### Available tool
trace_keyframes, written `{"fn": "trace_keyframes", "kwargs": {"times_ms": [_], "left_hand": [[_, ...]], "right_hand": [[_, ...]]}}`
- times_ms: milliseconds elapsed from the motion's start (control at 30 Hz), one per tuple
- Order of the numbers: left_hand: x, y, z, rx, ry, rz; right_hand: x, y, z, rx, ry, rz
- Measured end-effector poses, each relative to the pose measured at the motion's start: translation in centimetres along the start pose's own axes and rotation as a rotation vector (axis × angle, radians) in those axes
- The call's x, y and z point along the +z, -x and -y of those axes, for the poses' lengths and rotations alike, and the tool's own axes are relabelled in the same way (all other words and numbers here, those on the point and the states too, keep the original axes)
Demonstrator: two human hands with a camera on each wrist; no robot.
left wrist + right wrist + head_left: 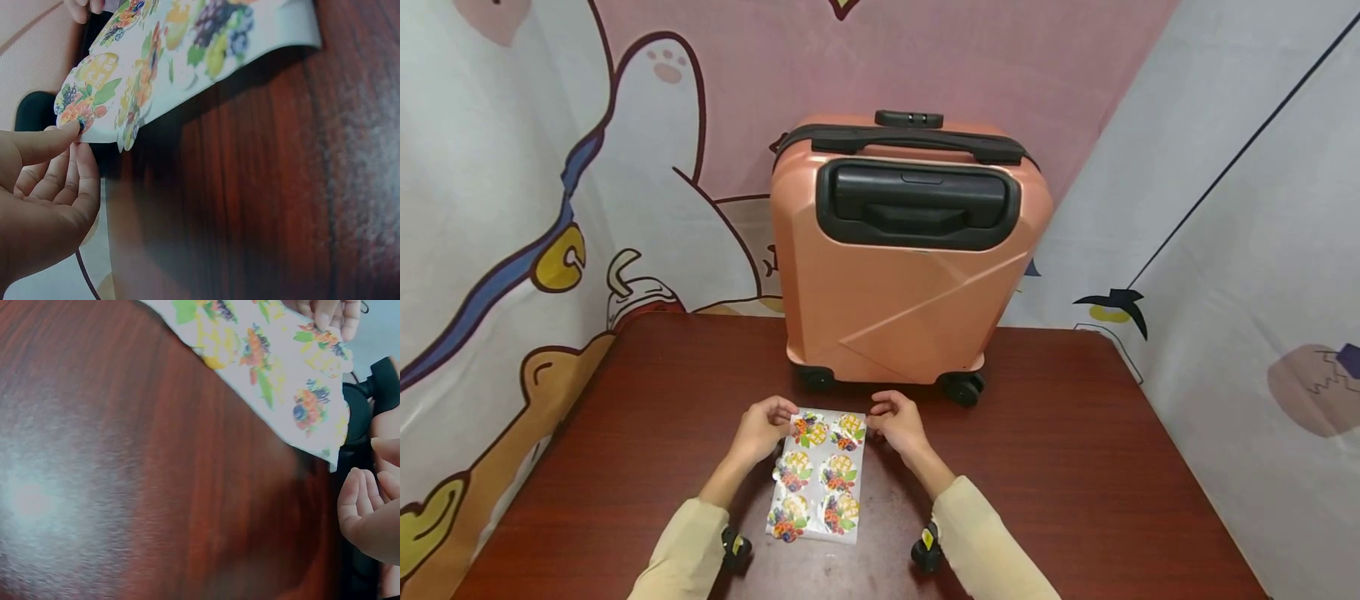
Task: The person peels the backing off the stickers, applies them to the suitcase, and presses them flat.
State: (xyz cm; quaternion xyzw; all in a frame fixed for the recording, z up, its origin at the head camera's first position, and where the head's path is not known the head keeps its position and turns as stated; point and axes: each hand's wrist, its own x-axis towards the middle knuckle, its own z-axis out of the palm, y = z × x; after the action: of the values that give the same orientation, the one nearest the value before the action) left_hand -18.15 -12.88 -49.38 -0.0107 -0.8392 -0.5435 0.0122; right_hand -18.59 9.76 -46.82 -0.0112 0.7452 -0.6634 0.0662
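A white sheet of round fruit-printed stickers (817, 500) lies in front of the suitcase, its far end raised off the table. My left hand (758, 432) pinches its far left corner between thumb and fingers. The left wrist view shows that thumb (53, 140) pressed on top of the sheet, with the fingers beneath. Beside the far right corner is my right hand (901, 429). In the right wrist view its fingers (350, 494) are loosely bent just off the corner, with nothing held. Some stickers stick out past the sheet's left edge.
An orange suitcase (887, 308) with black handles and wheels stands upright at the back of the dark red wooden table (1075, 467). Cartoon-printed cloth (730, 92) hangs behind and at both sides. Each wrist wears a small black device (928, 546).
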Motion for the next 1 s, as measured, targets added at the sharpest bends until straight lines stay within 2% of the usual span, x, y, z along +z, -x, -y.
{"fn": "trace_keyframes", "kwargs": {"times_ms": [133, 433, 633, 733, 933, 1000], "left_hand": [[0.0, 0.1, 0.0, 0.008, -0.005, -0.002], [0.0, 0.2, -0.4, 0.038, -0.005, -0.002], [0.0, 0.3, -0.7, 0.024, -0.003, 0.014], [-0.1, 0.3, -0.8, 0.033, -0.006, 0.022], [-0.1, 0.4, -1.0, 0.043, 0.000, 0.034], [-0.1, 0.4, -1.0, 0.044, 0.005, 0.035]], "right_hand": [[0.2, -0.9, -0.5, -0.029, 0.039, 0.033], [2.5, -0.7, 0.6, -0.107, 0.152, 0.121], [3.8, -0.6, 0.4, -0.198, 0.308, 0.119], [4.1, -0.6, 0.2, -0.216, 0.371, 0.113], [4.3, -0.6, -0.2, -0.244, 0.379, 0.101], [4.3, -0.8, -0.9, -0.299, 0.372, 0.096]]}}
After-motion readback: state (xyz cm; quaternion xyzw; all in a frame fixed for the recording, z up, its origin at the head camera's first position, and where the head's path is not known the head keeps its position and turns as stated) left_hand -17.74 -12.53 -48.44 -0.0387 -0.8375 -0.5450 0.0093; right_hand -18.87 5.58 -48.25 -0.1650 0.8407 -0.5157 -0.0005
